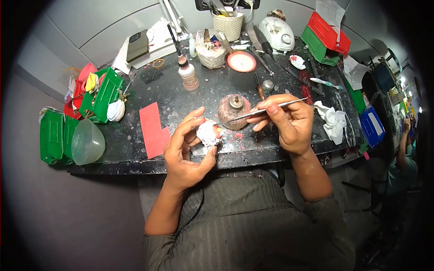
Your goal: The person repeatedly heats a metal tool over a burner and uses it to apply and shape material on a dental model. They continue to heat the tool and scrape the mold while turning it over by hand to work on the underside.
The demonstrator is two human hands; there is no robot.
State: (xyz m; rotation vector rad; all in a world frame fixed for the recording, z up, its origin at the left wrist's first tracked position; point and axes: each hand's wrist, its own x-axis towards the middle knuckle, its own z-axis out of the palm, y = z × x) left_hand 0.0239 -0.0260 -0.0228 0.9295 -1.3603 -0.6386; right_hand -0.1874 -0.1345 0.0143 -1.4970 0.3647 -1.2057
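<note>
Between the fingertips and thumb of my left hand (184, 159) is a small white plaster dental model (206, 135) with pink material on its right side. My right hand (293, 125) pinches a thin metal carver (246, 116) like a pen, its tip pointing left, right at the model's upper edge. Behind the tool stands a round spirit lamp (224, 109) with a metal cap, partly hidden by the fingers. A cut sheet of pink wax (153, 128) lies to the left of my left hand, and pink scraps (238, 135) are scattered below the lamp.
A bottle with a brush (188, 77), a bag-lined tub (211, 54) and a round pink-rimmed dish (242, 62) stand farther back. Crumpled tissue (331, 121) lies right. Green boxes (101, 92) and a translucent bowl (87, 142) sit left. Another person (403, 156) is at far right.
</note>
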